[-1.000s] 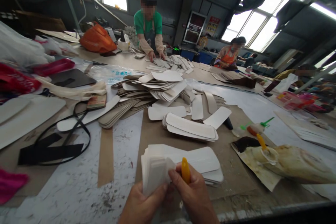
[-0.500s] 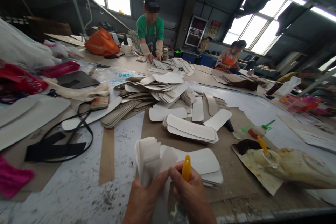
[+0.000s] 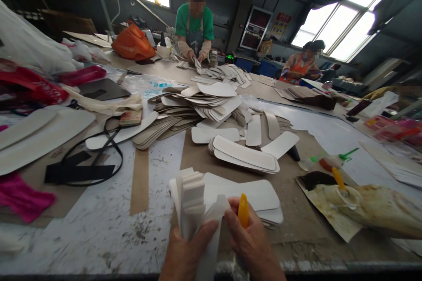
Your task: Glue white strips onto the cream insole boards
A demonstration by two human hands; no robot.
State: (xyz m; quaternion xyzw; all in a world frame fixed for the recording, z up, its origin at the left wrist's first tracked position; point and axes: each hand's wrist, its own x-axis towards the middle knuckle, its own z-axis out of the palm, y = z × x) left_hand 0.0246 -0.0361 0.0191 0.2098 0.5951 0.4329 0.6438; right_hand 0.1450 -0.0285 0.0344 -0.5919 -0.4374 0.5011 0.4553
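Observation:
A bundle of thin white strips (image 3: 193, 193) stands upright in my left hand (image 3: 189, 248), with the thumb pressed across its near side. One strip (image 3: 216, 215) leans away from the bundle to the right. At that strip's upper edge are the fingertips of my right hand (image 3: 249, 239), which is also closed round a tool with a yellow handle (image 3: 243, 210). The tool's lower end shows only as a blur under the hand. Just behind my hands lies a low stack of white rounded panels (image 3: 257, 194) on brown board.
A large heap of white and grey panels (image 3: 214, 103) fills the middle of the table. To the right lie a stained container (image 3: 372, 204) with a yellow handle in it and small green-tipped bottles (image 3: 329, 162). Black straps (image 3: 82, 173) lie left. Across the table stands a co-worker (image 3: 194, 26).
The whole view has shifted a little. My right fingers have drawn the leaning strip further from the bundle. Across the table, the co-worker's hands now hold a piece up.

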